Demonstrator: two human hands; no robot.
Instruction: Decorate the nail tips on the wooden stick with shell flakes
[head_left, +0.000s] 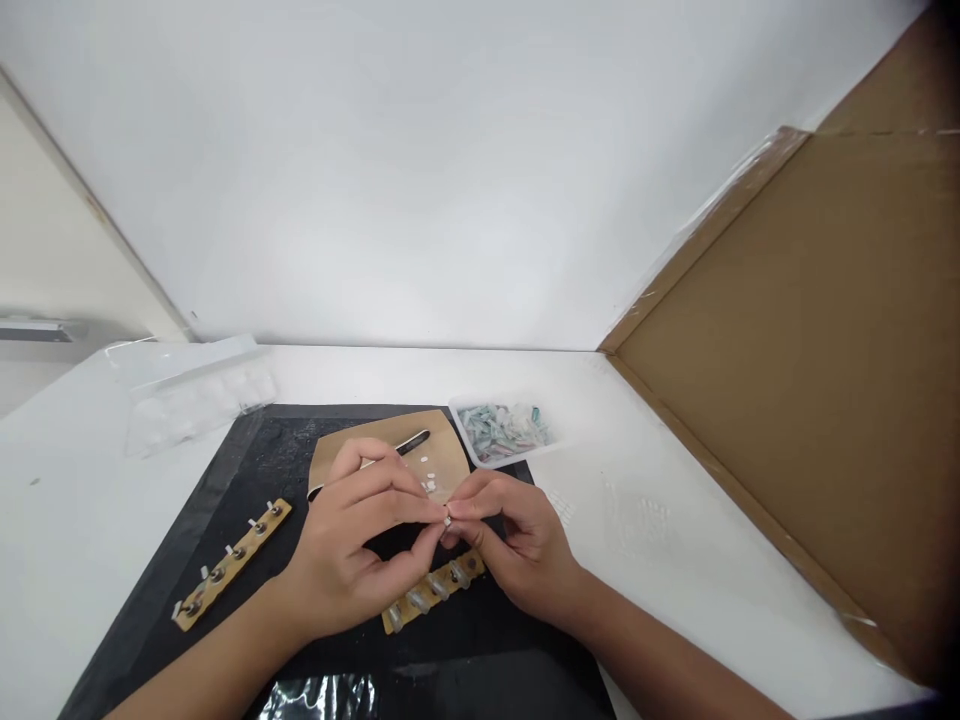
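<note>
My left hand (375, 535) and my right hand (514, 535) meet fingertip to fingertip over the black mat (480, 690). Pinched between them is a tiny whitish piece (448, 521), too small to identify. Just below my fingers lies a wooden strip (471, 566) with several clear, tube-like pieces on it. Behind my hands is a brown paper sheet (337, 450) bearing several small white bits (430, 478). A dark pen-like tool (412, 441) rests across that sheet, partly hidden by my left hand.
Left on the mat sits another wooden strip (247, 545) with several dark pegs and white tips. A white tray (491, 462) of greenish and clear small packets stands at the back. Clear plastic packaging (199, 400) lies back left. A cardboard panel (810, 370) rises at the right.
</note>
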